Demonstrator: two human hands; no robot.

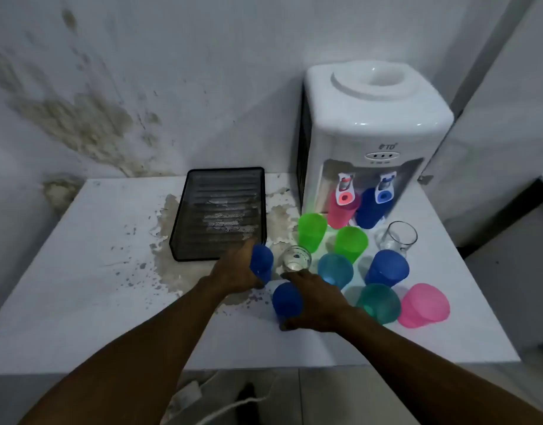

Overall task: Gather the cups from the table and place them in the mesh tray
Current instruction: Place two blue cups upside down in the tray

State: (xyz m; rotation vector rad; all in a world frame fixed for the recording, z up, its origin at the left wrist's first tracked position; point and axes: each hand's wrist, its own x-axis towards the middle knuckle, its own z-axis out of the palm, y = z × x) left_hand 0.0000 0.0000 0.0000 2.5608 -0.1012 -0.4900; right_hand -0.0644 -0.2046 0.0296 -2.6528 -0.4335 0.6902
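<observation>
A black mesh tray [181, 240] lies empty on the white table [95, 286], left of the cups. My left hand [233, 273] is wrapped around a blue cup [262, 260] just off the tray's front right corner. My right hand [316, 302] grips another blue cup [287, 299] near the table's front. A clear glass [296, 257] stands between the two hands. Further right stand two green cups [311, 231] [351, 243], a teal cup [336, 269], a blue cup [386, 268], a second teal cup [379, 303], a pink cup [423, 305] and a clear glass [397, 237].
A white water dispenser [374, 124] stands at the back right, with a pink cup [342, 211] and a blue cup [370, 211] under its taps. The tabletop's coating is peeled around the tray. The stained wall [110, 102] runs behind. A cable lies on the floor below.
</observation>
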